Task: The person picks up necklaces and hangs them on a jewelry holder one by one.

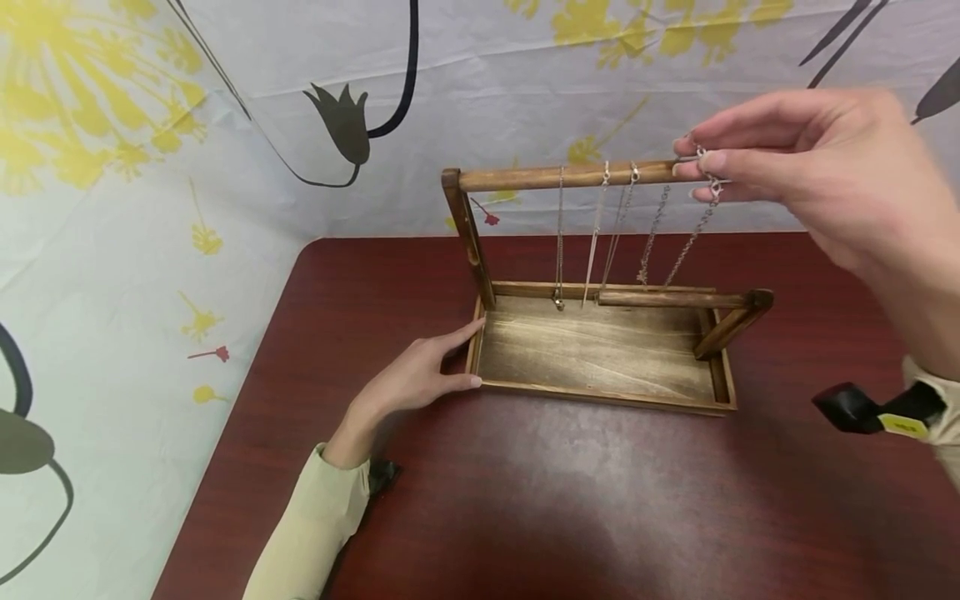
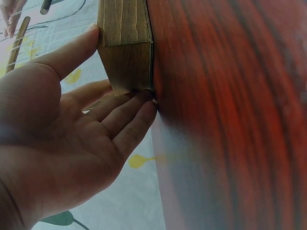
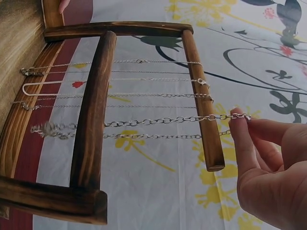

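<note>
At the right end of the upper bar (image 1: 525, 178) of a wooden jewelry stand, my right hand (image 1: 847, 167) pinches the top of a silver chain necklace (image 1: 699, 225) between thumb and fingers. Its clasp shows just under the thumb. The two strands hang down on either side of the bar, blurred at the bottom in the right wrist view. My left hand (image 1: 412, 371) rests against the left end of the stand's tray (image 1: 600, 398), index finger along the side wall and thumb at the front corner. In the left wrist view its fingertips (image 2: 148, 103) touch low on the tray's end.
Several thinner silver necklaces (image 1: 559, 242) hang farther left on the upper bar. A lower front bar (image 1: 675, 299) crosses above the tray. The stand sits on a dark red table (image 1: 600, 492), with a flower-patterned cloth (image 1: 255, 208) behind and to the left.
</note>
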The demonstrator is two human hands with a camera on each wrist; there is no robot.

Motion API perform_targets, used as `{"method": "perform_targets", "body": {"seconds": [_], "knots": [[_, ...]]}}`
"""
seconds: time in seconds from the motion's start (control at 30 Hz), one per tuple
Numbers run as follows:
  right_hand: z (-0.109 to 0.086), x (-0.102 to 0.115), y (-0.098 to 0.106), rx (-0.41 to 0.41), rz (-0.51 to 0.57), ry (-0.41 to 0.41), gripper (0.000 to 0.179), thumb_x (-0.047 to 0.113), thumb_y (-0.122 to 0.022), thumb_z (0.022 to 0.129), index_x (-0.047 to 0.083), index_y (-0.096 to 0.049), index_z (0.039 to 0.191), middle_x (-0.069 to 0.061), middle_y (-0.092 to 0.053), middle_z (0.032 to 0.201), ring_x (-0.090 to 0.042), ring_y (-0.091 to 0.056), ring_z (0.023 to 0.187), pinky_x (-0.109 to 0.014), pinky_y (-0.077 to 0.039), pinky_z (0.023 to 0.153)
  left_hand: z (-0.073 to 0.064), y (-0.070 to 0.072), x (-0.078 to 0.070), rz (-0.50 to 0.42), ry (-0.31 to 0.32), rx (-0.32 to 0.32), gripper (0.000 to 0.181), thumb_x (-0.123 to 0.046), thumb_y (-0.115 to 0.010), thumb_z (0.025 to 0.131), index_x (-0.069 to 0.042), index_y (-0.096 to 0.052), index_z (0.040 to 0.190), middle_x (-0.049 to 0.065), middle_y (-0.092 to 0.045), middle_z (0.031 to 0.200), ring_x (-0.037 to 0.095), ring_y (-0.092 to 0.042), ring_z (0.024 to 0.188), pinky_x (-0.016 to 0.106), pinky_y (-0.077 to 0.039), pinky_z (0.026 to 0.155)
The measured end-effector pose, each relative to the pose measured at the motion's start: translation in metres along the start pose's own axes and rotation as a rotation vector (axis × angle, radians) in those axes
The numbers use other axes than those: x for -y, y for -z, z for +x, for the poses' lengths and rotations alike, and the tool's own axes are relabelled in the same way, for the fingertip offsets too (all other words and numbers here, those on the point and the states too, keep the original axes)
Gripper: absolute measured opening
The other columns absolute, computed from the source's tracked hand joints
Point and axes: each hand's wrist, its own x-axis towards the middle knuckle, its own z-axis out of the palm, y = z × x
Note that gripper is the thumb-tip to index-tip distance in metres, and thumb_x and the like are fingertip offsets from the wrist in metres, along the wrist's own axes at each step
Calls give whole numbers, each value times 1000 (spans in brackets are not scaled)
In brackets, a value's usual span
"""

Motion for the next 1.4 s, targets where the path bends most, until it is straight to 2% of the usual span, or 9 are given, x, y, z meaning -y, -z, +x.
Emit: {"method": "perform_targets", "body": {"seconds": [0.1,0.23,0.3,0.5,0.6,0.87,1.13,1.27,1.4], "knots": [[0,1,-3,-3,-181,-14,30,-1,-73,87,-14,-66,113,-17,-73,104,-24,-72,84,-29,-58,73,0,0,0,0,0,1,82,-39,-72,91,-30,-26,158,0,-37,156,18,-39,140,43,-39,109],[1,3,-7,-15,-370,-40,28,6,-74,89,-8,-70,113,-10,-74,103,-19,-72,82,-25,-57,72,0,0,0,-2,4,-3,81,-40,-72,91,-31,-26,158,0,-37,156,17,-39,140,43,-40,108],[3,3,-8,-14,-326,-52,28,4,-75,88,-8,-70,112,-10,-75,101,-19,-73,81,-24,-57,71,0,0,0,-5,6,-3,81,-40,-72,91,-31,-27,158,0,-37,156,17,-39,140,43,-40,108],[4,-4,-10,-13,-4,-76,25,-6,-77,82,-13,-69,105,-17,-75,93,-23,-73,75,-29,-57,69,-1,-1,0,-2,12,-4,81,-39,-72,92,-32,-27,158,0,-38,156,16,-41,138,42,-41,107],[3,-6,-11,-35,39,-93,24,-6,-78,81,-13,-70,103,-16,-75,92,-23,-73,74,-30,-57,69,-1,-1,0,-2,10,-5,81,-39,-72,92,-32,-27,158,0,-38,156,16,-41,139,42,-41,107],[3,-4,-17,-110,-64,-105,24,-2,-82,78,-9,-73,100,-11,-76,88,-18,-73,68,-28,-56,68,0,0,0,-2,6,-9,81,-39,-72,91,-31,-28,158,0,-38,156,15,-39,139,42,-40,108],[2,2,-19,-142,-343,-141,26,11,-83,82,3,-76,105,2,-76,89,-7,-73,72,-15,-54,68,2,0,-1,-1,7,-8,81,-39,-73,91,-31,-28,158,0,-38,156,16,-40,139,43,-41,108],[2,2,-19,-145,-353,-142,25,12,-83,82,3,-76,104,2,-76,88,-7,-73,72,-15,-54,68,2,0,-1,0,2,-6,81,-40,-72,91,-31,-28,158,0,-38,156,15,-41,138,42,-42,107],[1,1,-18,-150,-284,-131,23,7,-81,82,-1,-75,102,-3,-75,92,-12,-73,71,-23,-56,69,3,0,0,5,0,-4,81,-40,-72,91,-31,-27,158,-1,-37,156,14,-42,137,42,-42,106]]}}
